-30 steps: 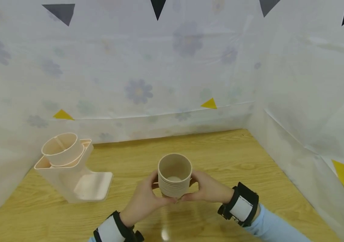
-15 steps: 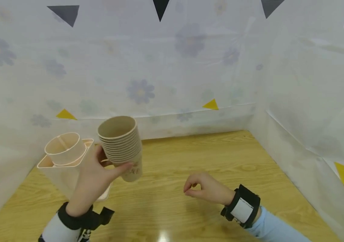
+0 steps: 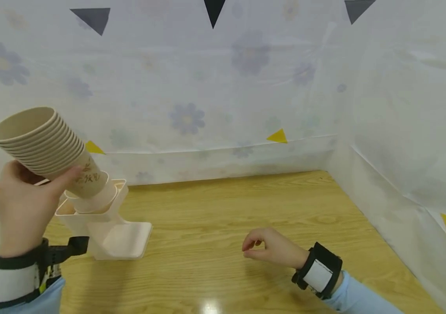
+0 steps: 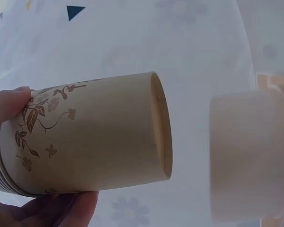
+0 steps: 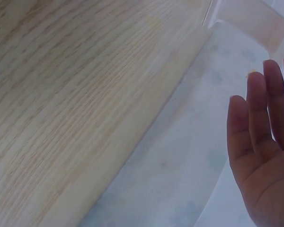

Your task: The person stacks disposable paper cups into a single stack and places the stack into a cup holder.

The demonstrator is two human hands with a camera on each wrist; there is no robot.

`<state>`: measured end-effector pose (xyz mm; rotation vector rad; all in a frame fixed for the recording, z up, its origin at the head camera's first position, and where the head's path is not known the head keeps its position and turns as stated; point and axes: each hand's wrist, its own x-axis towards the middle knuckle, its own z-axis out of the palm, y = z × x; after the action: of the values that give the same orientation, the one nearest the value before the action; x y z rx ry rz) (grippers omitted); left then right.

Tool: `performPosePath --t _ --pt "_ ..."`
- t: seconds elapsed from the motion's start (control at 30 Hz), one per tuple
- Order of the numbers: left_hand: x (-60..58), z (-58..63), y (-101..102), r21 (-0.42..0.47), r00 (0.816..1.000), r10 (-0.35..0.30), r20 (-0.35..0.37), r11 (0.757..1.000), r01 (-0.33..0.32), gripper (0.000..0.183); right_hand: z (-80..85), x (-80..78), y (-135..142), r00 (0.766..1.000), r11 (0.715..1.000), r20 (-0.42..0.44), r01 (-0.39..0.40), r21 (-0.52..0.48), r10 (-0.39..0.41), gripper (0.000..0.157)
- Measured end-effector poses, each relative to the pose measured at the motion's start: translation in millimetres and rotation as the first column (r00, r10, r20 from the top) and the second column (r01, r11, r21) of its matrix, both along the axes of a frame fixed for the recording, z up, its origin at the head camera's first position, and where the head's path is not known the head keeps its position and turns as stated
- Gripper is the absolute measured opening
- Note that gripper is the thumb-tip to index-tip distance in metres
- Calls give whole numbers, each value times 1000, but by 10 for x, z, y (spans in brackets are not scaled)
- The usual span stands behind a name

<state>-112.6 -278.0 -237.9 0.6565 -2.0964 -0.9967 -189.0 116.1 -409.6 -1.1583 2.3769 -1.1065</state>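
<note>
My left hand (image 3: 30,200) grips a nested stack of beige paper cups (image 3: 50,148) with a brown leaf print, tilted with its mouths up to the left. The stack's base points at the round white tube (image 3: 97,198) on top of a white cup holder (image 3: 126,240) at the left of the table. In the left wrist view a gap shows between the bottom cup (image 4: 104,137) and the tube (image 4: 251,156). My right hand (image 3: 271,248) is held over the table with relaxed, lightly bent fingers and nothing in it.
The wood-grain table (image 3: 207,218) is bounded by a white flowered curtain (image 3: 226,87) behind and a plain white sheet (image 3: 403,131) on the right. Yellow and dark paper triangles hang on these sheets.
Both hands held the cups over the middle of the table. The left hand has carried the stack up and left to the holder and tilted it, while the right let go and stayed.
</note>
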Motion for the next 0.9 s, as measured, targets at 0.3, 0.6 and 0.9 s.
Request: performPosePath --t 0.3,0.6,0.9 --pt "-134 -106 -240 42 995 62 74 997 -65 60 -44 5 12 1000 1000 15 -3 -1 3 23" --pt "-222 -403 -304 14 985 -18 169 1000 16 78 -37 11 40 1000 1000 22 6 2 -6 23" --pt "-283 -547 -208 53 985 37 167 998 -46 87 -50 11 57 999 1000 30 -10 -6 10 30"
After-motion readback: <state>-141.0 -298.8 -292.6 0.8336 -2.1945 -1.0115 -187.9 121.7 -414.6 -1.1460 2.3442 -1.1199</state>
